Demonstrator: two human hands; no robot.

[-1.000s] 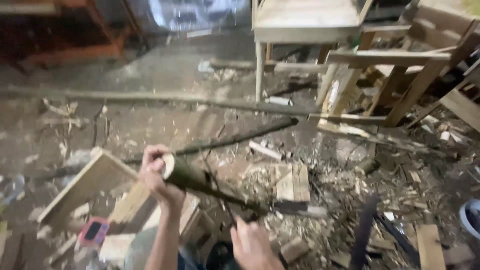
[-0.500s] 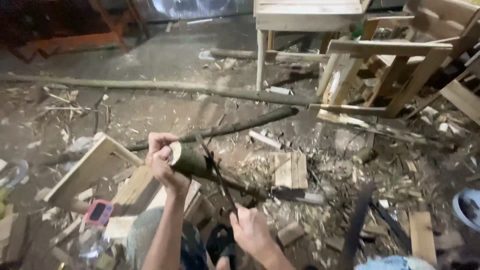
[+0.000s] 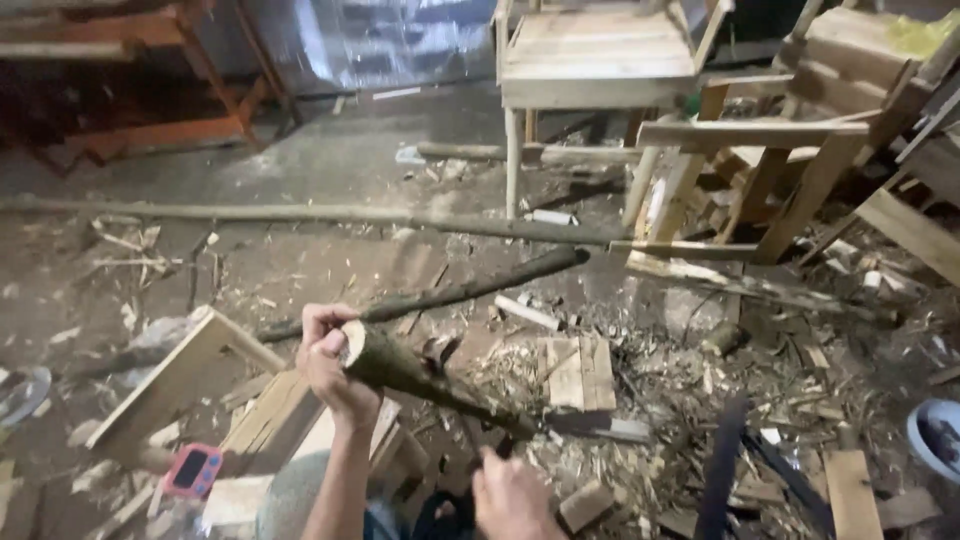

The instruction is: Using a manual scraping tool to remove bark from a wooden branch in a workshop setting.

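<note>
- Nearest us, our right hand [image 3: 512,497] is clenched round the handle of a chopping blade [image 3: 590,425]. The flat of the blade lies just beyond the knuckles, against the lower end of the green log [image 3: 425,378]. This suits shaving the bark.
- Our left hand [image 3: 330,362] wraps its fingers [image 3: 318,322] over the cut end of the green log and holds that end raised. The log slopes down and away from these fingers toward the blade. The lower end seems to rest on a wooden block [image 3: 578,372], which would serve as a chopping rest.
- Below the left wrist lies a small pink device [image 3: 193,468] on pale planks [image 3: 270,420], out of the blade's path.
- Beyond the fingertips, wood chips [image 3: 690,390] litter the floor around the block.
- Farther from the hands, a dark branch [image 3: 470,290] and a long thin pole [image 3: 320,214] lie flat across the floor.
- Farthest off stand a pale wooden chair [image 3: 595,60] and a red wooden frame [image 3: 140,70].
</note>
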